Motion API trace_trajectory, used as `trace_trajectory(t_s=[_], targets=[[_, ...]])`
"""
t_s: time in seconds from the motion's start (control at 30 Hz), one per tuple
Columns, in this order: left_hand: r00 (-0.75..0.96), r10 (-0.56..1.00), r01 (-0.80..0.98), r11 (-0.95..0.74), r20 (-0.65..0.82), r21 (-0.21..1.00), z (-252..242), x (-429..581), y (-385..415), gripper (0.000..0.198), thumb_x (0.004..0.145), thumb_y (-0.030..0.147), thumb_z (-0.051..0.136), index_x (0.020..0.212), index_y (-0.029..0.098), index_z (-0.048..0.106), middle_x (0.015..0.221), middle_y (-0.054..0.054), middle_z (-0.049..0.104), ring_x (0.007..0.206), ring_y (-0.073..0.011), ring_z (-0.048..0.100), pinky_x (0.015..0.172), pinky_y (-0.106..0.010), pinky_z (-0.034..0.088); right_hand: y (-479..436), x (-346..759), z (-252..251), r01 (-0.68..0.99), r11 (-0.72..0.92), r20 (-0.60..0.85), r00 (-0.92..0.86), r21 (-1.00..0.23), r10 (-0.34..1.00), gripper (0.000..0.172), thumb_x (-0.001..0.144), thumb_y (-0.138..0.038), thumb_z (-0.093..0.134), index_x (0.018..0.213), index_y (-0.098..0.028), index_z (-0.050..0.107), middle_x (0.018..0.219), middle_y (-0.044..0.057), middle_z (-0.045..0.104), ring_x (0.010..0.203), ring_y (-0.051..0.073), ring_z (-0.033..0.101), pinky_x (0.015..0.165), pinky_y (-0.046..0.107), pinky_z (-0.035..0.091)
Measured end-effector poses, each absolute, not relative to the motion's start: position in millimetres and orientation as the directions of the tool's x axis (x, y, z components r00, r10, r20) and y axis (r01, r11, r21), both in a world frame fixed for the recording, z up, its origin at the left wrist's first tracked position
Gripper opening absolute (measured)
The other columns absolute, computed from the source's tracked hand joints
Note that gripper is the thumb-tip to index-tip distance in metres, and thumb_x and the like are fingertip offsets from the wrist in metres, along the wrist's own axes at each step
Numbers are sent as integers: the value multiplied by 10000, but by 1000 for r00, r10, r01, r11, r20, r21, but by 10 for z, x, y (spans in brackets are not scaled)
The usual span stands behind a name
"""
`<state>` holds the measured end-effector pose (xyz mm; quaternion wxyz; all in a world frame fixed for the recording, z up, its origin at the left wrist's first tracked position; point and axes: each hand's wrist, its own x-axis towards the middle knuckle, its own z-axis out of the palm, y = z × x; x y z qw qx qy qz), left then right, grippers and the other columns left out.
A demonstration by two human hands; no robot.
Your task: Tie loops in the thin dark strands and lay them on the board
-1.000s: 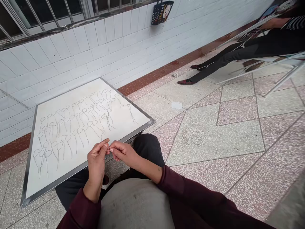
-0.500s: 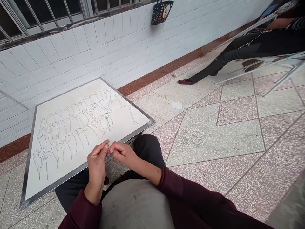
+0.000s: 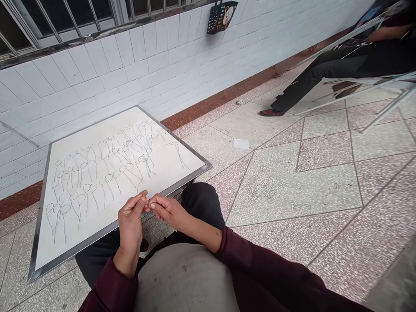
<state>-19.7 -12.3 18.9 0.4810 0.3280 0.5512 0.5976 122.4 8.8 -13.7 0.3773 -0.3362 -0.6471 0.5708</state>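
Note:
My left hand [image 3: 130, 216] and my right hand [image 3: 167, 210] meet fingertip to fingertip just over the near edge of a white board [image 3: 81, 225] with a metal rim. Both pinch a thin piece of wire [image 3: 147, 203], barely visible between the thumbs and forefingers. On the board lie several bent wire pieces [image 3: 107, 171], each a small loop with a long tail, laid out in rows. A longer twisted wire [image 3: 178, 152] lies alone near the board's right corner.
The board rests low by my knees against a white tiled wall [image 3: 107, 78]. Another person's legs [image 3: 328, 73] and a folding chair [image 3: 373, 86] are at the upper right. A scrap of paper [image 3: 241, 143] lies on the terrazzo floor. A dark patterned pouch [image 3: 221, 15] hangs on the wall.
My hands stay pinched together with only slight finger movement. The other person's foot at the upper right has drawn back to the right.

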Motion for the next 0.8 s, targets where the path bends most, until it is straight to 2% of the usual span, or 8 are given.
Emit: trace_trajectory(t_s=[0.33, 0.53, 0.7, 0.8], targets=[[-299, 945, -230, 63, -132, 971, 285, -245, -142, 338, 715, 356, 769, 990, 162, 749, 864, -51, 706, 658, -107, 599, 629, -256, 514, 63, 1312, -69, -116, -7, 64, -599, -993, 798, 336, 943, -500, 479, 972, -174, 556, 649, -38, 526, 565, 91, 495, 550, 209, 435], [-170, 971, -342, 101, -167, 934, 284, -215, -164, 353, 717, 309, 781, 1032, 158, 732, 758, -20, 662, 646, -94, 569, 648, -244, 488, 61, 1323, 23, -223, -130, 54, -667, -966, 743, 356, 925, -507, 524, 927, -154, 571, 630, -43, 507, 537, 78, 463, 515, 191, 403], [-118, 969, -470, 138, -217, 872, 286, -196, -185, 309, 707, 282, 792, 984, 157, 737, 847, -40, 678, 697, -97, 589, 646, -229, 488, 56, 1339, 49, -273, -196, 47, -685, -942, 727, 323, 942, -467, 521, 901, -150, 570, 625, -41, 512, 507, 63, 440, 488, 178, 378], [-191, 962, -470, 86, -196, 878, 267, -173, -184, 260, 683, 276, 809, 906, 159, 743, 936, -56, 693, 703, -97, 600, 650, -233, 491, 57, 1327, 41, -240, -143, 55, -666, -960, 744, 333, 936, -487, 521, 920, -157, 564, 633, -38, 519, 527, 74, 467, 496, 188, 399]])
